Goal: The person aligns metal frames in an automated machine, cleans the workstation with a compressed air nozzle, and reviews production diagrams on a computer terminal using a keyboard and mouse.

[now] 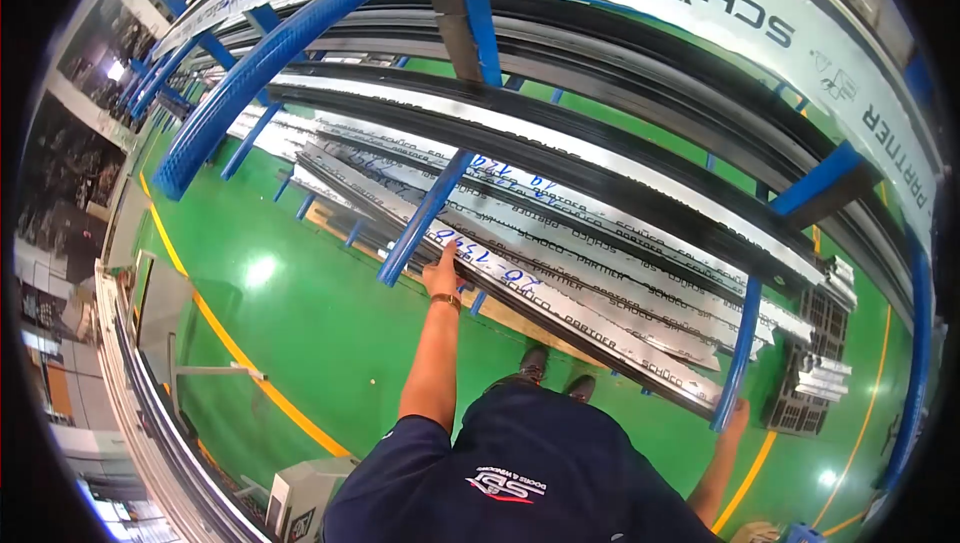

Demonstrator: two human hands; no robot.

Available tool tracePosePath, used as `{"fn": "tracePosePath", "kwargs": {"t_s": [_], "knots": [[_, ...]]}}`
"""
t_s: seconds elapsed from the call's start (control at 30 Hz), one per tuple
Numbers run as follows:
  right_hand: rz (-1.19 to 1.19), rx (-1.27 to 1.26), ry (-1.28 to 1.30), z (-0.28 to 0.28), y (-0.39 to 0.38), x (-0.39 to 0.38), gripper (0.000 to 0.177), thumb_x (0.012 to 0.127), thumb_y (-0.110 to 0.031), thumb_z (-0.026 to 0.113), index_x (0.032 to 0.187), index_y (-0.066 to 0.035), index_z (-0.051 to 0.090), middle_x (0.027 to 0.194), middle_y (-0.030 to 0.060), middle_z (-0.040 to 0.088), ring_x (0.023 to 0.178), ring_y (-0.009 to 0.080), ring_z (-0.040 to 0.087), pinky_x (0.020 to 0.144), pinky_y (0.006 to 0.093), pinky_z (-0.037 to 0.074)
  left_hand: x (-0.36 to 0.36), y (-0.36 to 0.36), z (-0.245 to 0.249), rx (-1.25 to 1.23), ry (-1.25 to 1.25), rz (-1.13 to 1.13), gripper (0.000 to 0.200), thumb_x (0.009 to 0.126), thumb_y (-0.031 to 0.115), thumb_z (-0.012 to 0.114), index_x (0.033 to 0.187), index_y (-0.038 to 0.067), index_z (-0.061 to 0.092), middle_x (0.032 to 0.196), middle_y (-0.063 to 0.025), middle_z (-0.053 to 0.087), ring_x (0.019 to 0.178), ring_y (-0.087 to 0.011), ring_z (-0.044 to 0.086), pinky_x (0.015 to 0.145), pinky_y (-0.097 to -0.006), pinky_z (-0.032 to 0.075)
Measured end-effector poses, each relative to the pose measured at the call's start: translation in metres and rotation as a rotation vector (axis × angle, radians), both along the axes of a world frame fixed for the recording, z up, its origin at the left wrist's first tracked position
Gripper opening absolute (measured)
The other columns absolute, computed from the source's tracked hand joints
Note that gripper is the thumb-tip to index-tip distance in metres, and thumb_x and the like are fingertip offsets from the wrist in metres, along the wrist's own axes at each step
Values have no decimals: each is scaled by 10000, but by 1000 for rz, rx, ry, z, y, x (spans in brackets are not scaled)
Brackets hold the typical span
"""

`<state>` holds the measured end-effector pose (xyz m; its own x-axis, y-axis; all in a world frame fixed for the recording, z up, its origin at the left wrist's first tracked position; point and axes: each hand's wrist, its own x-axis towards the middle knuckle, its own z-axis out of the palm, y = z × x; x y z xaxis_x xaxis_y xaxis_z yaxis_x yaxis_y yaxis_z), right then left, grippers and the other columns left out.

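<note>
Long profiles in white printed film (590, 318) lie across the rack's blue arms, with blue handwritten figures on some. My left hand (441, 271) is on the near edge of the front profile, beside the handwriting, its fingers bent round that edge. A bracelet is on that wrist. At the right, my right hand (737, 417) is beside the profile's far right end and the tip of a blue rack arm (738, 363). Its fingers are mostly hidden, so its hold cannot be made out.
More dark and film-wrapped profiles (640, 63) rest on upper rack levels above my hands. A stack of short profile pieces (820, 353) stands at the right. Yellow lines (235, 348) mark the green floor. A pale box (308, 496) is at the lower left.
</note>
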<state>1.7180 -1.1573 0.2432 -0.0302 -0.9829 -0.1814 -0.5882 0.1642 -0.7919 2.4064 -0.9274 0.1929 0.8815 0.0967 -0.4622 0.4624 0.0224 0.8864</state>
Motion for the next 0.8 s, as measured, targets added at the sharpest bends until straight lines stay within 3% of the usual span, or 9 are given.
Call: {"fn": "tracePosePath", "kwargs": {"t_s": [0.13,0.2,0.37,0.53,0.6,0.7,0.73,0.77,0.8], "knots": [[13,3,-76,-19,9,-17,235,906,-69,733,1077,-18,580,793,32,639,662,119,618,567,262,495,-34,41,14,-166,24,-46,450,835,383,868,914,-9,661,660,-3,561,486,-105,456,436,-283,378],[37,-26,-54,-18,15,-11,262,888,-56,761,1068,-18,575,800,33,641,670,119,623,581,266,508,-51,49,5,-94,8,83,454,835,387,881,905,-3,659,632,9,547,481,-88,452,421,-276,346],[140,-88,-148,-38,18,-15,338,845,-24,828,1052,-25,562,868,22,624,709,113,599,623,289,545,-58,67,-22,1,47,167,546,800,407,909,945,-47,643,660,-23,577,463,-114,474,412,-297,420],[60,-63,-160,-42,13,-7,362,841,-37,849,1052,-37,555,914,7,585,775,121,579,666,293,561,-39,72,-39,72,43,-12,569,799,405,902,967,-74,646,798,-133,687,567,-179,641,414,-325,513],[15,1,-184,-57,0,-15,352,854,-43,838,1080,-23,569,952,36,610,802,136,596,698,293,563,-35,71,-21,233,95,-72,671,790,461,874,1029,-132,670,928,-234,730,722,-294,715,596,-407,595],[59,-70,-66,-55,3,-14,335,894,-58,802,1142,10,588,1048,100,650,851,158,624,762,301,563,-21,79,-25,552,-2,-247,854,794,553,798,1192,-188,652,1143,-305,727,992,-402,716,909,-448,568],[99,-122,6,-48,7,-15,331,911,-65,787,1165,23,594,1087,125,664,868,165,634,786,305,563,-23,84,-11,509,106,-359,957,803,608,722,1332,-180,603,1310,-309,681,1200,-439,640,1089,-410,453],[-14,-95,-193,-97,-2,-54,391,946,-143,772,1234,60,601,1160,174,686,932,196,659,854,324,552,-23,84,-13,467,128,-353,939,811,601,713,1348,-162,606,1338,-290,673,1220,-423,632,1083,-418,459],[-90,-146,-111,-106,5,-64,412,954,-176,769,1244,65,602,1151,174,690,948,204,660,868,335,549,-24,86,-18,425,148,-347,921,819,593,704,1363,-144,608,1367,-271,665,1240,-408,624,1078,-425,465]]}}
